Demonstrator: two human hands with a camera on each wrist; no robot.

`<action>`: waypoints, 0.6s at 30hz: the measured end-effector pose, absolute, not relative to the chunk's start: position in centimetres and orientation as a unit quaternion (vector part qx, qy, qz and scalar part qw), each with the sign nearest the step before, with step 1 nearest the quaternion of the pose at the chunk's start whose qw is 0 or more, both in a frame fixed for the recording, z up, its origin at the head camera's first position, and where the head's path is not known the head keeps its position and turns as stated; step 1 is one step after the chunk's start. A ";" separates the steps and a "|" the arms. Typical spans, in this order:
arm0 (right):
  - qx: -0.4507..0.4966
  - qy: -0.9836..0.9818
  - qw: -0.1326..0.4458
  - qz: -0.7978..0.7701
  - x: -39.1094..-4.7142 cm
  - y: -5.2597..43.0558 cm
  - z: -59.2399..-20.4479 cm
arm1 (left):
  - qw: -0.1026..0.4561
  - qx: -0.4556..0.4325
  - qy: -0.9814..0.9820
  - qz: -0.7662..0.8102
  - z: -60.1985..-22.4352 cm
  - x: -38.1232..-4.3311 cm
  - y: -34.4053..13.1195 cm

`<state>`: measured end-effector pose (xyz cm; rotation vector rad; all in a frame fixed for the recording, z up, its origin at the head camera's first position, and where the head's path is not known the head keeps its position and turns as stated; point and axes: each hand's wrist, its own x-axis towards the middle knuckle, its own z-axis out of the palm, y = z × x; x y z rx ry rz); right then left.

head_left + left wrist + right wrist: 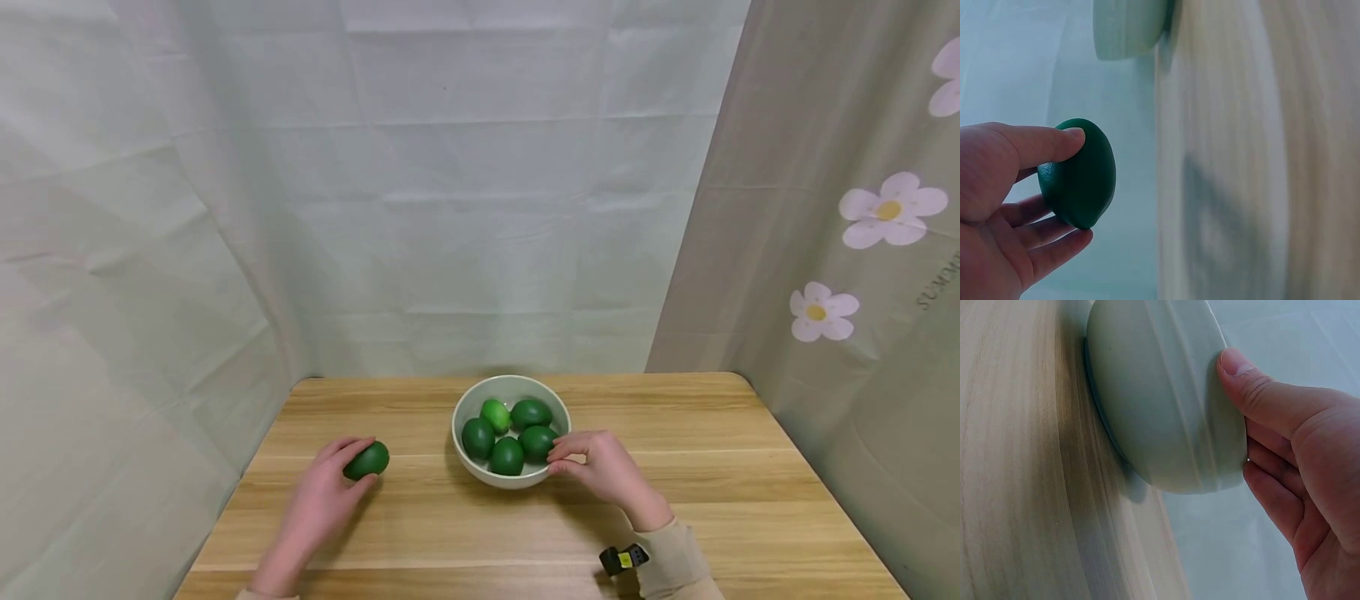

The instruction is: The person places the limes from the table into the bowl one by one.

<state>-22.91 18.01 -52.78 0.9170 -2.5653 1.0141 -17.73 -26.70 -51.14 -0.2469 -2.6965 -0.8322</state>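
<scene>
A dark green egg-shaped fruit (1082, 178), smooth and tapering to a small tip, is held between the thumb and fingers of my left hand (324, 492). The left wrist view shows it raised off the table. My right hand (603, 467) pinches the right rim of a pale green bowl (480, 477), thumb (1254, 390) on the near side. Its other fingertips reach over the rim, partly hidden in the right wrist view. Inside the bowl lie several similar dark green fruits (507, 456) and one smaller, brighter green fruit (495, 415).
The bowl stands on a wood-grain table (420, 533) near its back edge. Pale curtains (480, 208) hang close behind and on both sides, flowers printed on the right one. A small black device (622, 559) with a yellow mark sits at the right wrist.
</scene>
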 end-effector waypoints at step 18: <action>0.315 -0.875 0.123 0.347 -22.9 17.9 -52.8 | 0.175 -0.132 -0.921 -0.321 -49.7 -19.2 -21.8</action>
